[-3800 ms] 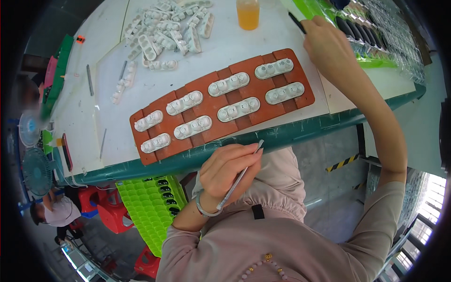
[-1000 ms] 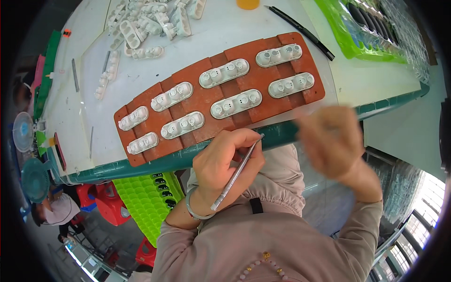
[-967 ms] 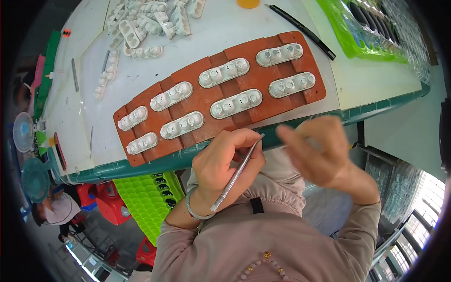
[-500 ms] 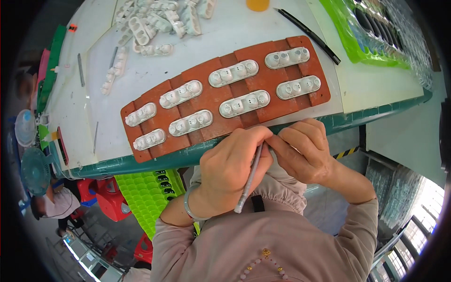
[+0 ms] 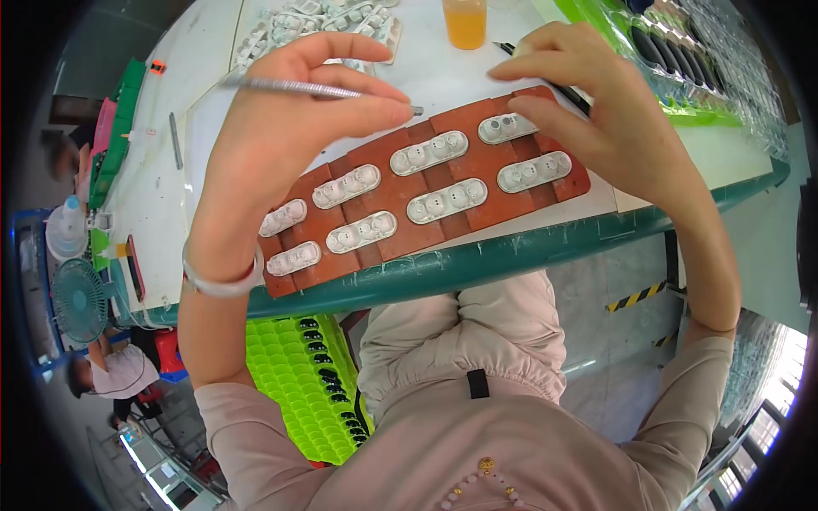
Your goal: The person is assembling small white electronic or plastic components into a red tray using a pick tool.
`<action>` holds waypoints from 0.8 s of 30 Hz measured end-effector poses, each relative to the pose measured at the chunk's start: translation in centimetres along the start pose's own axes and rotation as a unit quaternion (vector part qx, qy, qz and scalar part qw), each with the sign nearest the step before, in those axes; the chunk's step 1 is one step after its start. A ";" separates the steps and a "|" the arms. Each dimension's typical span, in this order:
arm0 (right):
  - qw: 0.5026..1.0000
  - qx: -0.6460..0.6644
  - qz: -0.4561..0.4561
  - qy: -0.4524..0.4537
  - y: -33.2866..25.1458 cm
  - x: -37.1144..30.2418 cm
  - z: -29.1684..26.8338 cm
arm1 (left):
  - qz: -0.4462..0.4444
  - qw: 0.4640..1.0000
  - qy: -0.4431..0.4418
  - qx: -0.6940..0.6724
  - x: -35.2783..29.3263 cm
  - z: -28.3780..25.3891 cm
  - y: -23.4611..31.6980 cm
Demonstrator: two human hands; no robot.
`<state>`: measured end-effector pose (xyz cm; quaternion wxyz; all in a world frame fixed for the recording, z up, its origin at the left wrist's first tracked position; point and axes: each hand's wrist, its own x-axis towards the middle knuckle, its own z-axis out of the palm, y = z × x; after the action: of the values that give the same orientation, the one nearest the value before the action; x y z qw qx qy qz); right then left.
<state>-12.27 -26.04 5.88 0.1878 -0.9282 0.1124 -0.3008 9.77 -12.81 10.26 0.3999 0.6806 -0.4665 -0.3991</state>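
My left hand (image 5: 281, 128) is raised over the left part of a reddish-brown stepped board (image 5: 400, 247). A thin grey ridged rod (image 5: 298, 87) is gripped in it, lying across the fingers and thumb. My right hand (image 5: 613, 111) is open over the board's right end, its fingers curved and apart. It partly covers an oval white piece (image 5: 503, 128) in the far row; whether the thumb touches that piece I cannot tell. Several such pieces with small round bumps, like the white piece (image 5: 447, 201) in the near row, sit on the board in two rows.
Behind the board are a heap of white parts (image 5: 307, 25), a cup of orange liquid (image 5: 465, 30) and a black pen-like tool (image 5: 569, 95). A bright green tray (image 5: 294, 366) with black pieces is below the green table edge (image 5: 477, 247). Another person (image 5: 119, 368) is far left.
Both hands have lifted from the near table edge and spread apart over the board. The rod moved up with my left hand and now lies nearly level. My right hand's fingers have opened.
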 end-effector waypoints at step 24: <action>0.922 0.194 0.210 -0.260 -1.4 3.4 1.1 | 0.065 0.997 -0.036 -0.010 1.0 2.7 -3.4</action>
<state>-8.78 -25.51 7.36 0.4457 -0.8742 0.1918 -0.0183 8.63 -13.40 6.01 0.4151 0.6302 -0.5192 -0.4012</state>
